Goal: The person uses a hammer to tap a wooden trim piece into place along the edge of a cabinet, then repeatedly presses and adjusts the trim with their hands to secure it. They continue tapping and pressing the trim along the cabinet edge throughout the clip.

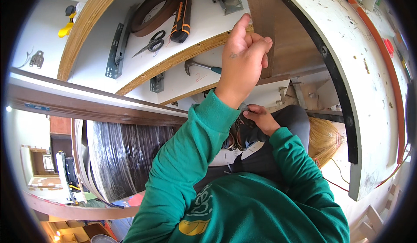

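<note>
My left hand (245,60) is raised in front of the brown upright panel (262,8). One digit points upward and the others are curled; whatever they may hold is hidden. Lower down, my right hand (262,118) is closed in front of my knee, its fingers at a small grey piece (244,107) whose kind does not show. Behind my left wrist lies a claw hammer (200,66) in a white compartment. A neighbouring compartment holds scissors (155,42), an orange-black utility knife (181,19), a brown roll of edge banding (157,9) and a metal drawer slide (115,52).
A white board (347,47) with a black metal rail (328,52) curves along the right. Below the brown frame at left stands a plastic-wrapped dark roll (126,156). A straw-coloured broom head (325,141) is beside my knee, with thin cables (334,184) on the floor.
</note>
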Available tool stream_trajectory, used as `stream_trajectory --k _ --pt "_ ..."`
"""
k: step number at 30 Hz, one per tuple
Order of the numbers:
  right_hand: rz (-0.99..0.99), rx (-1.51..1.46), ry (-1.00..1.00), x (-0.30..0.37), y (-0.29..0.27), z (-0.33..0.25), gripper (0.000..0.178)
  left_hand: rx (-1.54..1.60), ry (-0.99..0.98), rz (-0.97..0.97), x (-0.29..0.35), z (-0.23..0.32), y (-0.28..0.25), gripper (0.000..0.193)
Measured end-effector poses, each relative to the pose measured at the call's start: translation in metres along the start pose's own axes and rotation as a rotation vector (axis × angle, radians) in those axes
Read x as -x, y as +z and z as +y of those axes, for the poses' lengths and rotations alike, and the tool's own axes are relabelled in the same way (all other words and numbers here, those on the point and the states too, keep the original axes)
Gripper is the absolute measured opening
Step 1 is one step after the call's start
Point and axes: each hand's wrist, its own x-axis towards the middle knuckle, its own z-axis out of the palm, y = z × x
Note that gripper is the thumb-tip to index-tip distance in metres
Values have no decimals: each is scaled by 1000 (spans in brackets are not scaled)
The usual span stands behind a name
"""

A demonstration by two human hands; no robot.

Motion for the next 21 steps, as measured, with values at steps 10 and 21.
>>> stream_trajectory --k 10,21 --pt "9 62 -23 -5 -6 10 20 -854 695 239 -32 3 -27 15" --pt "7 21 -67 -7 -1 12 21 -1053 897 242 -54 -8 -29 7"
